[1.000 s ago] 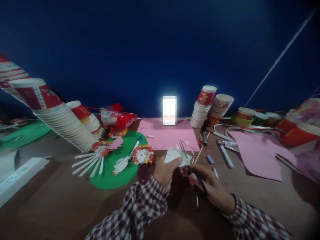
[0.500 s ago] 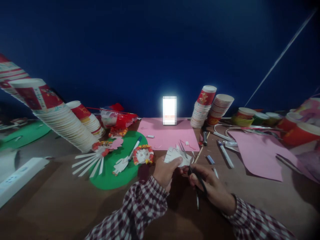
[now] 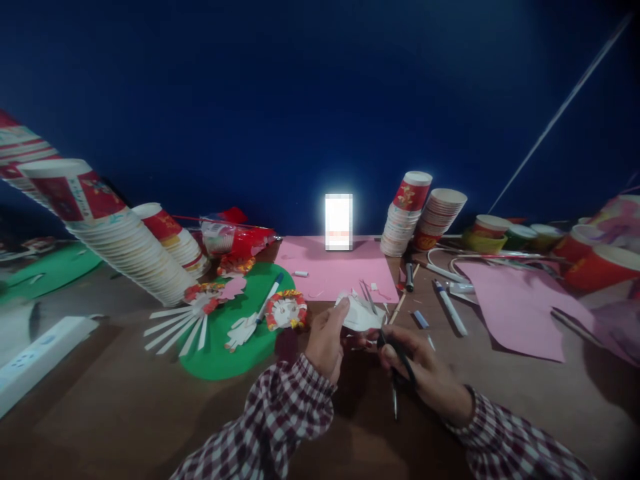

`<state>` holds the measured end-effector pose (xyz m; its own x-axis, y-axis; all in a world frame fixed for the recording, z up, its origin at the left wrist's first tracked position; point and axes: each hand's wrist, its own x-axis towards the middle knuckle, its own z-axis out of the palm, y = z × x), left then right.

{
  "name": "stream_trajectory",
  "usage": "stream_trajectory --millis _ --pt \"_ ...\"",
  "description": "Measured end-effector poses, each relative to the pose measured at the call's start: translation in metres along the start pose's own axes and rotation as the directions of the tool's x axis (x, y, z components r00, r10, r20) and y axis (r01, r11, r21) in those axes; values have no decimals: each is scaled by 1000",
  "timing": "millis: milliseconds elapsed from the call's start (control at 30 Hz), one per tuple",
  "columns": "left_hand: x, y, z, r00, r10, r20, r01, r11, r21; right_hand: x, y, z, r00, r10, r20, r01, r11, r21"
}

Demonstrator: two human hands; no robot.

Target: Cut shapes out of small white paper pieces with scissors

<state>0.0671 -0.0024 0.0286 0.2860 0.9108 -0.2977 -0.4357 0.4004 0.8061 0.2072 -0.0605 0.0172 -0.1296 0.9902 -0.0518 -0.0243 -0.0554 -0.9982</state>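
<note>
My left hand [image 3: 325,341] is closed on a piece of white paper [image 3: 362,316], its thumb pressed along the left side. In my right hand [image 3: 417,370] is a pair of scissors [image 3: 404,363] with black handles; the blades lie at the paper, pointing up and away from me. A thin pointed tool [image 3: 395,400] shows below the right hand, and I cannot tell whether it is held. Left of the paper, a round paper face with a red and yellow rim [image 3: 287,310] rests partly on a green sheet [image 3: 215,360].
Tall paper cup stacks [image 3: 125,247] lean at the left, with more cups [image 3: 406,210] at the back. A pink sheet [image 3: 325,262] lies ahead; another pink sheet [image 3: 520,313] and a marker [image 3: 450,308] are right. A power strip [image 3: 45,353] sits far left.
My left thumb has shifted up and left along the paper, and the paper has turned and tilted. My right hand and the scissors have barely moved.
</note>
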Motion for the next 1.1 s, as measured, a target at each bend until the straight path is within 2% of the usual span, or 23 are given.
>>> stream_trajectory --millis 533,867,1100 --pt "4 -5 -4 999 33 -18 -32 997 76 0 4 -1 998 -49 41 49 999 -8" --pt "2 -5 -1 999 34 -17 -32 995 89 1 1 1 999 -41 16 41 999 1" --pt "6 -9 -6 996 94 -13 -89 976 200 1 7 0 998 -51 26 51 999 -12"
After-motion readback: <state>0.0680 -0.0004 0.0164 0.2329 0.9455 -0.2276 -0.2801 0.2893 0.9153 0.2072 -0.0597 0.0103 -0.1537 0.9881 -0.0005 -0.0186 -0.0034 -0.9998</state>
